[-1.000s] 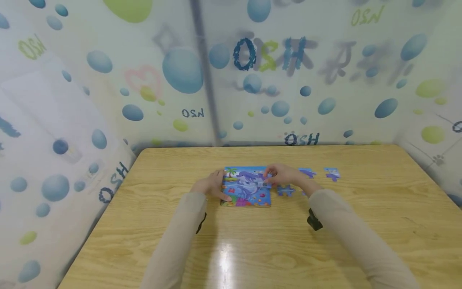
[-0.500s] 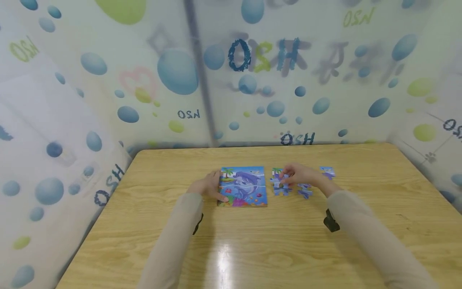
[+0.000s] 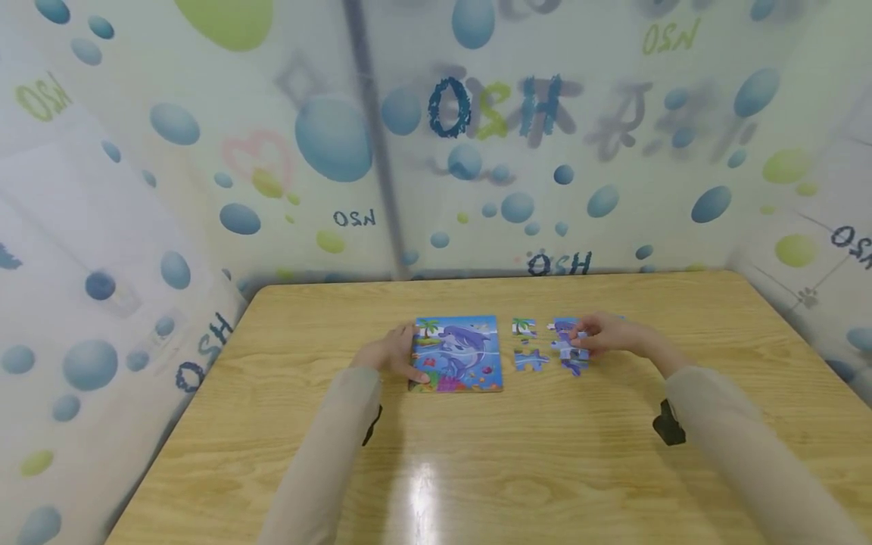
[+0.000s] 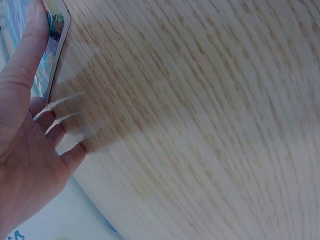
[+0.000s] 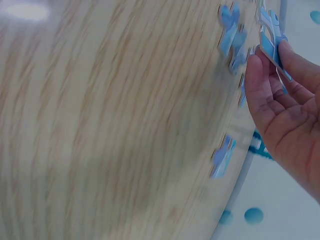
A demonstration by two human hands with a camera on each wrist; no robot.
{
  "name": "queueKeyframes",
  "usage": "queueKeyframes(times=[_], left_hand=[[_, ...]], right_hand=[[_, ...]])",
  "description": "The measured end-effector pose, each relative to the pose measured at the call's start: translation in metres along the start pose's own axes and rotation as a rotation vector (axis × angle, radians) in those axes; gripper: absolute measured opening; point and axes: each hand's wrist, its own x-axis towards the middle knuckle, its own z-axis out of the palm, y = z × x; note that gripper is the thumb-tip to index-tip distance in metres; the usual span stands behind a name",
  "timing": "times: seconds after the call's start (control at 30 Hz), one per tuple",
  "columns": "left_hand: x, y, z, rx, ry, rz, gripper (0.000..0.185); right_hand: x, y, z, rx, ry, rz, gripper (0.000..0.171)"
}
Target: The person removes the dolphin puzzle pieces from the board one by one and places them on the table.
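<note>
- near: wood counter point(image 3: 511, 484) with a bright glare spot point(image 3: 422, 492) near centre.
- beige sleeves point(image 3: 320, 454) reach in from the near left and near right; dark wrist device point(image 3: 669, 424) under the right cuff, part of another at the left.
- left hand point(image 3: 390, 353): grip loose, thumb resting on the near left corner of the dolphin board point(image 3: 459, 352), fingers along its left edge.
- board lies flat on the counter, dolphins and palm tree face up, left of the loose pieces.
- right hand point(image 3: 620, 335): grip narrow, thumb and fingers pinching one puzzle piece point(image 5: 268, 46), held above the counter.
- loose pieces between board and right hand: blue piece point(image 3: 530, 360) nearer, palm-tree piece point(image 3: 524, 327) just beyond it. more by the right fingertips, partly overlapped in view.
- farther right, corner piece point(image 3: 618, 317) mostly hidden behind the right hand.
- far: pale backdrop point(image 3: 422, 189), blue and green dots, mirrored lettering.
</note>
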Motion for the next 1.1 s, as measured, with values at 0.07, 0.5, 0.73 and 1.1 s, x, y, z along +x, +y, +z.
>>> queueKeyframes(times=[0.07, 0.5, 0.73, 1.1], left_hand=[[0.000, 0.000, 0.000, -0.006, 0.003, 0.002, 0.110], [0.001, -0.002, 0.001, 0.026, 0.003, 0.012, 0.111], [0.001, 0.000, 0.000, 0.020, 0.007, 0.008, 0.110], [0.001, -0.004, 0.006, 0.016, 0.059, 0.076, 0.099]], right_hand=[[-0.006, 0.007, -0.004, 0.014, 0.005, 0.024, 0.028], [-0.033, 0.037, -0.021, 0.018, 0.005, 0.022, 0.033], [-0.038, 0.049, -0.026, 0.012, 0.034, 0.100, 0.042], [-0.037, 0.053, -0.029, -0.060, 0.125, 0.156, 0.048]])
